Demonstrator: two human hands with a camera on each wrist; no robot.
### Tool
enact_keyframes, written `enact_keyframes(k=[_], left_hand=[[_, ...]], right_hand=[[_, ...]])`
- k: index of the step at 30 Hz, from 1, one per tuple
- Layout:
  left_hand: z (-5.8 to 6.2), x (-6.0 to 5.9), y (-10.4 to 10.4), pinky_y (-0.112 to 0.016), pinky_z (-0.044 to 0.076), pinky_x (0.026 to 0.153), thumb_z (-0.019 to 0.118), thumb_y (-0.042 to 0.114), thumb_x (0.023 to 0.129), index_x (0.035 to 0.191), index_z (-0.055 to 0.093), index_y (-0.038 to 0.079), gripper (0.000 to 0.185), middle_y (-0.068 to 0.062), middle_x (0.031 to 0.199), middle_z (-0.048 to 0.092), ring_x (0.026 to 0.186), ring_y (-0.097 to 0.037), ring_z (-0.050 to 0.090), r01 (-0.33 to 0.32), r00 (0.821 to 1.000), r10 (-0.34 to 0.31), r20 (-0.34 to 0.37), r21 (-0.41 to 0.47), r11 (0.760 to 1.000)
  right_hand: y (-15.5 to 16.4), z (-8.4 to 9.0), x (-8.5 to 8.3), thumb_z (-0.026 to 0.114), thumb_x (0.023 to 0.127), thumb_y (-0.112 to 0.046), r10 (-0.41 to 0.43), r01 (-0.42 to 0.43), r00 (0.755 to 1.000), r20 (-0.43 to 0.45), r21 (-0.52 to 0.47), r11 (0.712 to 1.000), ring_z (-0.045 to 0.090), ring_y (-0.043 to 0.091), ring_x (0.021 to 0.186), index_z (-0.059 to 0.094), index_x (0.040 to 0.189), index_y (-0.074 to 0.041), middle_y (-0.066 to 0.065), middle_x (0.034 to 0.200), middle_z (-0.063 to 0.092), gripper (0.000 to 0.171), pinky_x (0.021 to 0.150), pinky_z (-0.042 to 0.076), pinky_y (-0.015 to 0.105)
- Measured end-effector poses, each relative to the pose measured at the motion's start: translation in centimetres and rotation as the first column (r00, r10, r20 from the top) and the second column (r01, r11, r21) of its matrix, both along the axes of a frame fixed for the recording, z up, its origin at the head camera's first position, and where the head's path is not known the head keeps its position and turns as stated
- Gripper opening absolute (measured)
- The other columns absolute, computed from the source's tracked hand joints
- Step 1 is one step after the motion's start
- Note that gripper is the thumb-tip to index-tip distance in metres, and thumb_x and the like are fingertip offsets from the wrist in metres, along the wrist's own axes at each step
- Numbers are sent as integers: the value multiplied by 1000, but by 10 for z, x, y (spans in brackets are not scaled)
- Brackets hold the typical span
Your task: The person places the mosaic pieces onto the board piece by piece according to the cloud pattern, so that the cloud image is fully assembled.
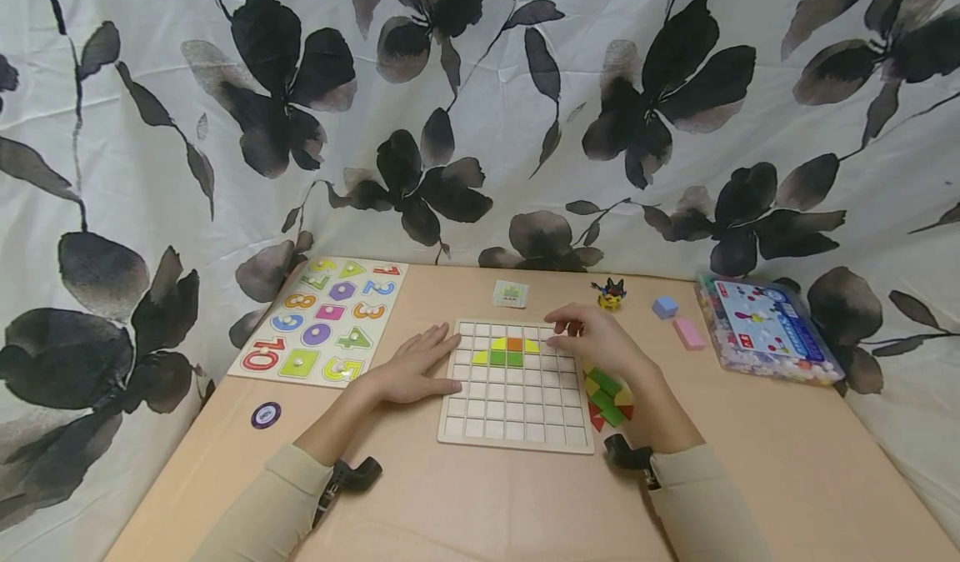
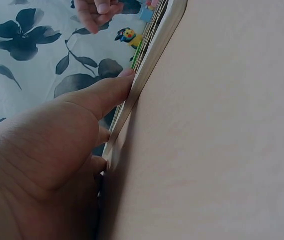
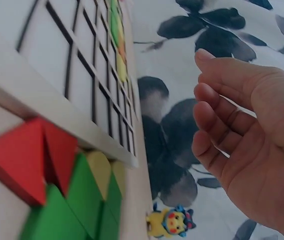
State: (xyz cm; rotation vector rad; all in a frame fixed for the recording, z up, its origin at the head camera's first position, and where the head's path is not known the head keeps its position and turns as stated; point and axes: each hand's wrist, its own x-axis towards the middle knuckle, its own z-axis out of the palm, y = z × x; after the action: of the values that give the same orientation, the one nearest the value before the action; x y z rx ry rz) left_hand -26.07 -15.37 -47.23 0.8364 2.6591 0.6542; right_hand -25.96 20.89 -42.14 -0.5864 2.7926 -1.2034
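The left hand [image 1: 412, 370] lies flat with straight fingers pressed against the left edge of the white grid board [image 1: 514, 416]. The right hand [image 1: 600, 341] hovers over the board's upper right corner, fingers loosely curled, holding nothing. Just left of its fingertips sit yellow, orange and green tiles [image 1: 507, 352]; loose blocks [image 1: 609, 395] lie below its wrist. Beyond the left hand, a number puzzle [image 1: 326, 322] reads 1 to 10 (some digits blurred).

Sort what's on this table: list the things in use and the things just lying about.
In use: white wooden grid board, loose red, green and yellow blocks, left hand, right hand.
Lying about: number puzzle board, pink block, blue cube, small toy figure.
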Motion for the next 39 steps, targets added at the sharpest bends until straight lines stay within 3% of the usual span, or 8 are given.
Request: enact_keyframes(k=[9,26,39], left_hand=[[1,2,0,-55,4,132,62,61,97,167,24,16,91,-15,176,6,164,-34,1,4,1000,-4,-4,21,1000],[-1,0,0,-52,3,133,61,64,97,168,21,19,93,-12,176,4,164,-31,0,-4,1000,4,1,-4,1000],[1,1,1,-54,4,132,61,63,97,168,23,18,92,-14,176,5,164,-33,1,-1,1000,1,-8,0,1000]], right_hand=[[22,6,-1,78,94,-20,-33,32,999,19,23,999,57,23,91,75,121,-18,1,99,68,27,77,50,35],[53,-2,-5,76,94,-10,-9,0,994,106,88,996,57,24,91,75,120,-5,6,97,68,26,78,50,30],[63,-11,-9,80,90,-7,66,-69,976,207,6,998,58,24,90,74,116,2,15,101,71,28,77,51,24]])
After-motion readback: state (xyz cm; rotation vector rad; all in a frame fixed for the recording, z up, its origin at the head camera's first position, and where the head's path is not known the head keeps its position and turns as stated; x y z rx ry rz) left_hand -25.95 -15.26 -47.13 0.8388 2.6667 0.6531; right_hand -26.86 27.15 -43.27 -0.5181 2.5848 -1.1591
